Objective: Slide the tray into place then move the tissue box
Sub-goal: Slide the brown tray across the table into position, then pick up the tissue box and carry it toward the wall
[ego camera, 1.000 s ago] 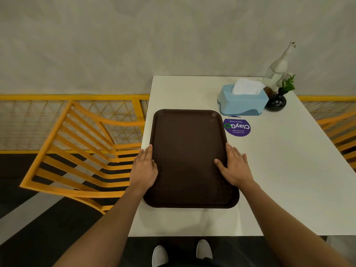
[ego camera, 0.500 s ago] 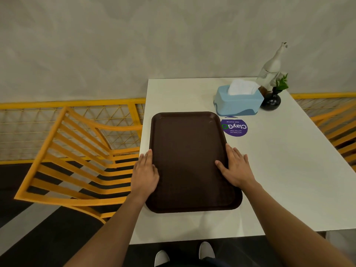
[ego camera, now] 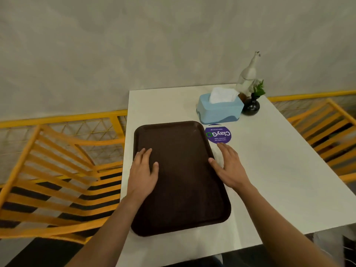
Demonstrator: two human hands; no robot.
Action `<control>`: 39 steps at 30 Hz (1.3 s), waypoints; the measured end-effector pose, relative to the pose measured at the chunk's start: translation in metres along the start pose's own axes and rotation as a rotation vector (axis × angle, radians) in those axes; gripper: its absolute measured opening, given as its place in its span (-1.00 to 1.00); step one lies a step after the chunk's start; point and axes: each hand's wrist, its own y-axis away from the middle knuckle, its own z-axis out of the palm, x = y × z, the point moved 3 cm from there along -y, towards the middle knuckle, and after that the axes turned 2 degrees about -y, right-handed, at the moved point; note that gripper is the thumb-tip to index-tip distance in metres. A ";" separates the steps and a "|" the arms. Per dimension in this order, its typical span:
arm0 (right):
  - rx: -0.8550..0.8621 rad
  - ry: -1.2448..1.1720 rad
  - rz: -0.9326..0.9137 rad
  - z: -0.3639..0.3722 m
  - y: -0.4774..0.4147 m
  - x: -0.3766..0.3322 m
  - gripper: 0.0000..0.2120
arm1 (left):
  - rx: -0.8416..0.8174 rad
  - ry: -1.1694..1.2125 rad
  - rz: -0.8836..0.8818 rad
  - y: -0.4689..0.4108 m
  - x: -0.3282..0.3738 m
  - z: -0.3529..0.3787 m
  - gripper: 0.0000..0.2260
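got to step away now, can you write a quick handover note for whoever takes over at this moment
Left hand: open, flat on the tray's left part.
Right hand: open, at the tray's right rim, holding nothing.
Tray: flat on the white table, near its left edge, beside the purple sticker.
Tissue box: untouched at the far side, just beyond the tray's far right corner, next to the dark vase.
Done: tray looks about placed.
Left: move the tissue box.

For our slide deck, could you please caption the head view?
Both hands, left and right, rest open on a brown tray near a blue tissue box.
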 end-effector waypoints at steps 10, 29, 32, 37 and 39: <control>0.135 -0.005 0.057 -0.065 -0.109 0.071 -0.35 | 0.090 0.108 0.075 -0.097 0.113 0.056 -0.39; -0.009 -0.354 0.036 -0.057 -0.240 0.152 -0.12 | -0.099 0.177 -0.160 -0.206 0.204 0.162 0.05; -0.032 -0.430 0.024 -0.057 -0.239 0.151 -0.19 | -0.082 0.227 -0.128 -0.211 0.206 0.163 -0.22; -0.022 -0.410 0.013 -0.052 -0.243 0.150 -0.33 | -0.032 0.278 -0.112 -0.212 0.205 0.162 -0.43; -0.007 -0.392 0.055 -0.050 -0.246 0.150 -0.37 | -0.027 0.303 -0.118 -0.212 0.203 0.162 -0.46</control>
